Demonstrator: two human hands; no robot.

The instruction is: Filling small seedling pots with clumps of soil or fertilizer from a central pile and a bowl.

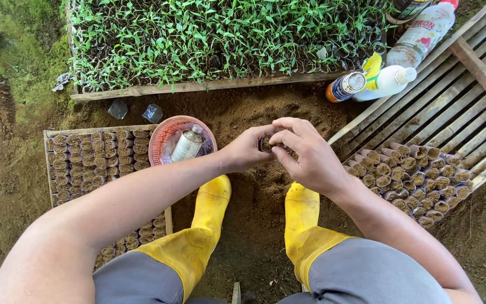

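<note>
Thing in the hands: a small soil-filled pot [265, 144], a little roll of thin wrap packed with brown dirt. It sits in the middle of the view, up above the pile of loose soil [254, 112].

Left hand [247, 151]: fingers curled round the left side of the small pot, gripping it.

Right hand [305, 152]: fingers pinched over the top and right side of the same pot, so both hands grip it together.

How it looks: round and short, dark brown on top. Most of it is hidden by fingers.

How it will handle: I think it is light and soft. The wrap looks thin, so a hard squeeze could squash it or spill the dirt. Best to hold it round the sides and keep the open end up.

At 3 o'clock: a bunch of filled pots [412, 180] lying on wooden slats [457, 107].

At 9 o'clock: a wooden tray [48, 163] of more pots, with a pink basket [167, 132] on its corner.

At 12 o'clock: a big bed of green seedlings [209, 39].

At 1 o'clock: white bottles [392, 81] and a can [344, 86].

At 6 o'clock: yellow rubber boots [212, 208].
</note>
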